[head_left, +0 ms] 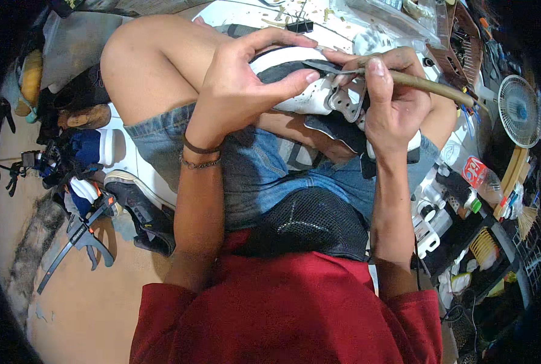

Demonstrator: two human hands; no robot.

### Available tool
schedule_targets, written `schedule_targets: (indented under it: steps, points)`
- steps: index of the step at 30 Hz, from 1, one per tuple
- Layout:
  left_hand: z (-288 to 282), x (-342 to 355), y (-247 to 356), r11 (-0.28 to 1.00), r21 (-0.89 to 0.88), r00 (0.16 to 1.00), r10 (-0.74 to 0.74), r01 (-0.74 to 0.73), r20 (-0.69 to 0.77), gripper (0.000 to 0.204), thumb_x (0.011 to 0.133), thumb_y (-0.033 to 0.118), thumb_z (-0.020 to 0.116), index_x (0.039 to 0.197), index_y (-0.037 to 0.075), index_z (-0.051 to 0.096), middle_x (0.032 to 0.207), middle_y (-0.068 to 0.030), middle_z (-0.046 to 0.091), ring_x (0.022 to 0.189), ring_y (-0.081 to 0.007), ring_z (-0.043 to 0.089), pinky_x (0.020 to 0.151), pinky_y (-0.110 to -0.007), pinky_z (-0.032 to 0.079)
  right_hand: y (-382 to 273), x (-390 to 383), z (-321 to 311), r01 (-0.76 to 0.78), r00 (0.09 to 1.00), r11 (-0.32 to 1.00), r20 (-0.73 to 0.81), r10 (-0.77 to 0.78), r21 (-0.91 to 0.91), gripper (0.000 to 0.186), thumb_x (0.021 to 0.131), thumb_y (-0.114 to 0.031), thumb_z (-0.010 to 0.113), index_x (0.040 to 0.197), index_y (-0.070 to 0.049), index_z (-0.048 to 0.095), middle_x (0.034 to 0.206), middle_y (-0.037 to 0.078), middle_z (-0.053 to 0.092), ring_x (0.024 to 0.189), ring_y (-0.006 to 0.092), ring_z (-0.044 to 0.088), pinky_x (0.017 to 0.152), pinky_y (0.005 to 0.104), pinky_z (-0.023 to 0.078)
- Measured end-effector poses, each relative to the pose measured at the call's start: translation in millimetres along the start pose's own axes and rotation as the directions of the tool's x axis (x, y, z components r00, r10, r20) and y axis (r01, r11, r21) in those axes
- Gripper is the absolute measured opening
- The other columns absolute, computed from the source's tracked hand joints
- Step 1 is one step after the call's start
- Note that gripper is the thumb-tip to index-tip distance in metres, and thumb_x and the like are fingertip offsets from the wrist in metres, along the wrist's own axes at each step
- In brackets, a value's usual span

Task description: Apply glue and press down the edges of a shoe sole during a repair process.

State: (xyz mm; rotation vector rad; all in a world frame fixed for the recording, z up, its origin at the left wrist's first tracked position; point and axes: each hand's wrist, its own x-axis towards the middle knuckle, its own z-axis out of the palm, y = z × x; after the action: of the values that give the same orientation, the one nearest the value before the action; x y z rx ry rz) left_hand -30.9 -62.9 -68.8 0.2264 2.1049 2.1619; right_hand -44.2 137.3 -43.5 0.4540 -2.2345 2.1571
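Observation:
A white and black shoe [310, 102] lies across my lap, a row of lace holes showing on its white part. My left hand [240, 88] is curved round its left end, thumb and fingers spread along the white and dark edge. In my right hand [398, 103] is a tool with a long brownish handle [437, 88], gripped between thumb and fingers. Its flat, dark, narrow blade [322, 67] points left and lies against the shoe near my left thumb. Whether the blade cuts in or only touches, I cannot tell. My right fingers partly cover the shoe's right side.
On the left floor are a dark shoe [138, 209], a bar clamp [76, 236] and a blue and white shoe [91, 148]. To the right stand a white round fan grille [519, 112], a plastic bottle [483, 176] and a brown crate [461, 45]. A black binder clip [299, 26] lies beyond my hands.

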Motion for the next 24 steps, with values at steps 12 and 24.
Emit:
schedule_targets:
  steps: [12,24]
  points:
    - [-1.3,-0.5,-0.3,1.0,0.011,0.999,-0.003,0.003,0.033,0.034,0.083,0.01,0.078,0.113,-0.001,0.067,0.107,-0.0092,0.071,0.101,-0.0138,0.065,0.09,-0.028,0.052,-2.7,-1.5,2.8,0.02,1.0,1.0,0.017,-0.02,0.002,0.015,0.101,-0.01,0.055,0.094,0.003,0.053,0.095,0.024,0.072,0.075,0.0152,0.068,0.069,0.0262,0.055]
    - [-3.7,-0.9,-2.3,0.999,0.031,0.999,0.021,-0.022,0.038,0.033,0.084,0.01,0.076,0.114,0.0,0.067,0.108,-0.0095,0.071,0.101,-0.0143,0.066,0.091,-0.029,0.052,8.8,2.8,11.2,0.262,0.965,0.959,0.053,-0.257,-0.108,0.008,0.091,-0.003,0.068,0.091,0.004,0.063,0.092,0.016,0.072,0.076,0.0168,0.068,0.069,0.0261,0.054]
